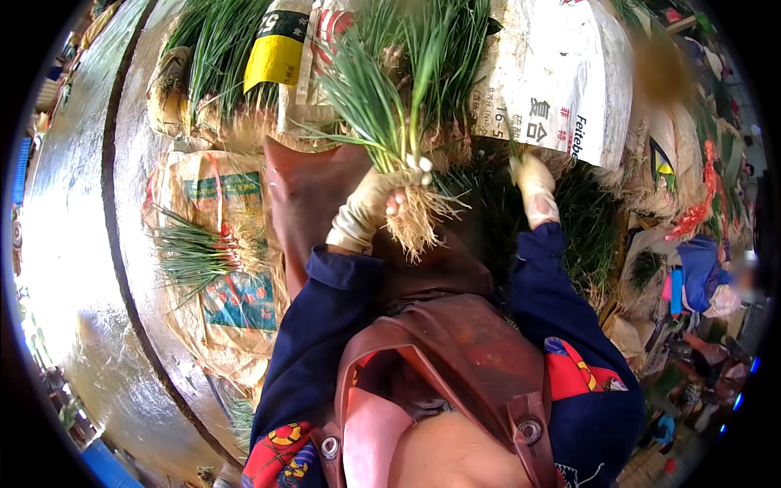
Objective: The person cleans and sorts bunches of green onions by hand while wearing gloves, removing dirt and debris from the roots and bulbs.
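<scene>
1 head-worn fisheye view, downward, at close range

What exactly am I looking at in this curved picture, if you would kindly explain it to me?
There is no machine at work here: a wide fisheye camera on a person's head looks down, so straight edges bend near the rim. Both hands are gloved. The left hand grips a bunch of green onions, leaves pointing away and pale roots towards the person. The right hand is by the lower edge of a printed white sack; whether it grips anything is unclear. At left, another bunch lies on a tan sack.
</scene>
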A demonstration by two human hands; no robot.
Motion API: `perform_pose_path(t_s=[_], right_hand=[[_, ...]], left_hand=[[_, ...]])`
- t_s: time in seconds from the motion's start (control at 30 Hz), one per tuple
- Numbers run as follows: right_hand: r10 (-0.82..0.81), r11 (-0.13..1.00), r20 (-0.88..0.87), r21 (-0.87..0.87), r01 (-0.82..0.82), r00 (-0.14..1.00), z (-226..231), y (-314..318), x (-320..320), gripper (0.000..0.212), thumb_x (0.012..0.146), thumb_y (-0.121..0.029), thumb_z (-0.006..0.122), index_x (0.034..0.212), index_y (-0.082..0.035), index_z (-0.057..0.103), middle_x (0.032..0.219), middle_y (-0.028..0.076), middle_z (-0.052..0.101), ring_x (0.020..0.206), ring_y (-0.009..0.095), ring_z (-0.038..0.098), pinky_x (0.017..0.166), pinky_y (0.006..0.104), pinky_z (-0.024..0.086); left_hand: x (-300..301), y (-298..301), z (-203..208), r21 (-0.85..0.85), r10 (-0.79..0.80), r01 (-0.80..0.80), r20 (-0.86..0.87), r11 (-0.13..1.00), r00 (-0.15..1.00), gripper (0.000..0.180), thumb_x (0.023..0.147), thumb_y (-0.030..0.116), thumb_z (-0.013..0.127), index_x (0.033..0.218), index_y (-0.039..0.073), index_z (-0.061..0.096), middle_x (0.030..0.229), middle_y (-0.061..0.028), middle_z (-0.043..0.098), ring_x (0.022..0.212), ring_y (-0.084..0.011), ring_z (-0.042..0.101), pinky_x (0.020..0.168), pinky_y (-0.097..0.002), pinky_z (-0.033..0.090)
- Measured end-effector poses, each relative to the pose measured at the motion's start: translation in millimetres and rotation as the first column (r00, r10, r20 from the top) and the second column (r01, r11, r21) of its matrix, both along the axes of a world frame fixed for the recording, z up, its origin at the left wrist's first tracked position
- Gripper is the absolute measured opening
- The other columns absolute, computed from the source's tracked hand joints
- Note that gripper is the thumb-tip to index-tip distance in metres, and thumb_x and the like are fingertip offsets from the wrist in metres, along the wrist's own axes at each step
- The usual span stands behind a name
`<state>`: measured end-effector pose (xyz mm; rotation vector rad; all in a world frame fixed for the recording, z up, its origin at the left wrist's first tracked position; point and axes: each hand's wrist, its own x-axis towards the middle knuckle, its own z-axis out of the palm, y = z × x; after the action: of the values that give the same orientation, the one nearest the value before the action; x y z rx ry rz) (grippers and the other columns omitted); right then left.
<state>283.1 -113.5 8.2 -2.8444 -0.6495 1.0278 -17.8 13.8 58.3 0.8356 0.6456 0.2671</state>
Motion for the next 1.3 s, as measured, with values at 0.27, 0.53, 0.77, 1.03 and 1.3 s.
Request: perform_pose_path(t_s=[0.27, 0.53, 0.77, 1.03, 1.3], right_hand=[[0.097, 0.889, -0.039, 0.453, -0.068, 0.995, 19.0, 72.8, -70.6, 0.033, 0.085, -0.041, 0.058, 0.094, -0.009, 0.062, 0.089, 0.008, 0.065, 0.077, 0.025, 0.061, 0.073, 0.0377, 0.047], [-0.106, 0.647, -0.408, 0.664, 0.375, 0.907, 25.0, 99.7, -57.8, 0.012, 0.091, -0.010, 0.053, 0.091, -0.002, 0.061, 0.080, 0.009, 0.065, 0.051, 0.009, 0.054, 0.042, 0.0210, 0.046], [0.211, 0.770, -0.478, 0.619, 0.157, 0.853, 19.9, 66.1, -101.6, 0.026, 0.086, -0.029, 0.058, 0.098, -0.008, 0.067, 0.076, 0.002, 0.065, 0.054, 0.008, 0.051, 0.048, 0.0250, 0.040], [0.199, 0.824, -0.704, 0.497, 0.272, 0.682, 1.5, 74.7, -109.4, 0.024, 0.085, -0.032, 0.064, 0.080, -0.009, 0.066, 0.063, 0.001, 0.063, 0.046, 0.005, 0.043, 0.042, 0.0220, 0.035], [0.289, 0.719, -0.692, 0.613, 0.327, 0.662, 1.3, 80.7, -124.6, 0.036, 0.084, -0.038, 0.064, 0.097, -0.004, 0.062, 0.083, 0.006, 0.067, 0.067, 0.014, 0.058, 0.064, 0.0280, 0.046]], left_hand=[[14.1, 6.1, -23.0, -0.079, 0.251, -0.256, -0.069, 0.963, 0.965, 0.020, 0.085, 0.015, 0.062, 0.101, 0.002, 0.062, 0.072, -0.0031, 0.061, 0.041, -0.0034, 0.040, 0.032, -0.0170, 0.028], [10.7, 3.9, -30.1, -0.057, 0.294, -0.301, -0.105, 0.952, 0.950, 0.026, 0.085, 0.016, 0.061, 0.106, 0.001, 0.062, 0.073, -0.0022, 0.062, 0.040, -0.0029, 0.037, 0.032, -0.0163, 0.027], [13.9, 5.2, -32.3, -0.071, 0.276, -0.287, -0.138, 0.955, 0.951, 0.031, 0.084, 0.013, 0.059, 0.113, 0.003, 0.060, 0.080, -0.0023, 0.064, 0.041, -0.0013, 0.036, 0.034, -0.0145, 0.029], [13.7, 2.1, -31.5, -0.050, 0.320, -0.334, -0.179, 0.941, 0.930, 0.031, 0.084, 0.013, 0.060, 0.113, 0.002, 0.060, 0.069, 0.0017, 0.057, 0.042, -0.0019, 0.036, 0.034, -0.0147, 0.029], [25.2, 0.0, -40.8, -0.180, 0.222, -0.273, -0.260, 0.945, 0.940, 0.018, 0.075, 0.008, 0.070, 0.091, 0.002, 0.065, 0.070, -0.0027, 0.063, 0.043, -0.0048, 0.040, 0.037, -0.0174, 0.031]])
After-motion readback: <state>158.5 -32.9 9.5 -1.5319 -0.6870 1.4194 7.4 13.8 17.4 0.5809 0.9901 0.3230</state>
